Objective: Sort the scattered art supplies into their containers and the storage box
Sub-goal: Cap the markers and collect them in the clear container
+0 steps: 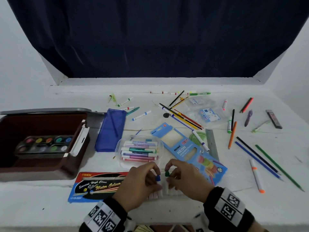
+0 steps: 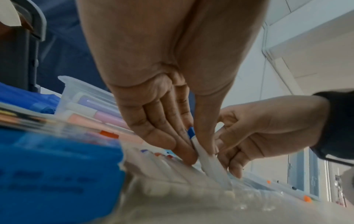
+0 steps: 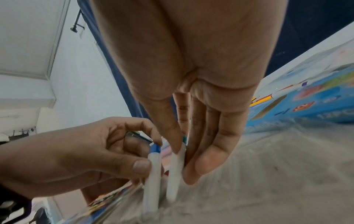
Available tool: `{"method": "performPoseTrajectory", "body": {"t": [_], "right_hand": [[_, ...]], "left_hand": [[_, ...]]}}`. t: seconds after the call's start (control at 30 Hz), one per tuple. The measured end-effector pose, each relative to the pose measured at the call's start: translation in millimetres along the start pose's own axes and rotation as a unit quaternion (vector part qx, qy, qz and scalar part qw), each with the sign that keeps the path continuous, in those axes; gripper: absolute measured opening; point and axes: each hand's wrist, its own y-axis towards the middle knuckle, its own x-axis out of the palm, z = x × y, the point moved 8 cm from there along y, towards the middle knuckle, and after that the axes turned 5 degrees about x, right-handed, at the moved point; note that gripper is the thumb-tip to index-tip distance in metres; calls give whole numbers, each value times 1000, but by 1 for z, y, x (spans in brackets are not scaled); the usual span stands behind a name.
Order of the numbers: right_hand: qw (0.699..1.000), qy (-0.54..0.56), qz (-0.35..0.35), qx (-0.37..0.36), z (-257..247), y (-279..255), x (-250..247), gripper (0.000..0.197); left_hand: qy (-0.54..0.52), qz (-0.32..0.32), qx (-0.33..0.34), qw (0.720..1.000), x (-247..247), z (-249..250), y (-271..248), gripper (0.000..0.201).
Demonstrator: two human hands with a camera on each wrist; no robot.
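Blue-capped marker (image 1: 158,178): the left hand (image 1: 137,186) is pinching this white-barrelled marker upright between thumb and fingers, just in front of the clear marker case (image 1: 139,150), at the near edge of the table (image 1: 234,206).
Green-capped marker (image 1: 167,174): the right hand (image 1: 185,180) is gripping it the same way, thumb on 1 side and fingers on the other, standing just beside the blue one.
Marker sleeve (image 1: 164,191): both barrels are dipping into a clear plastic sleeve already holding a row of white markers; the wrist views are showing it blurred, so the slots cannot be told apart.
Step in hand: the person seems to be seating the 2 markers in the sleeve. It would go best by keeping each barrel in line with its slot, pressing from the cap end, and doing 1 at a time so the soft plastic is not buckling.
Look of the markers: slim white tubes with small coloured caps, light and smooth, likely to slip if squeezed low down.
Surroundings: a blue pencil box (image 1: 189,150) is lying to the right, a watercolour package (image 1: 98,186) to the left, and the storage box (image 1: 41,168) is standing open far left.
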Motion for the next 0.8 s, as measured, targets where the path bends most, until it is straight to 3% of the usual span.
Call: {"method": "performPoseTrajectory", "body": {"t": [0.23,0.5,0.8], "right_hand": [[998,-66,14,-18,1,11,0,22],[989,-141,18,-33,-6,14,6,25],[971,-232,15,-50,-11,16,14,24]], "left_hand": [[166,11,47,985,12,-9,7,33],[227,14,80,971,8,-5,8,33],[314,-20,68,947,14,2,11,30]]}}
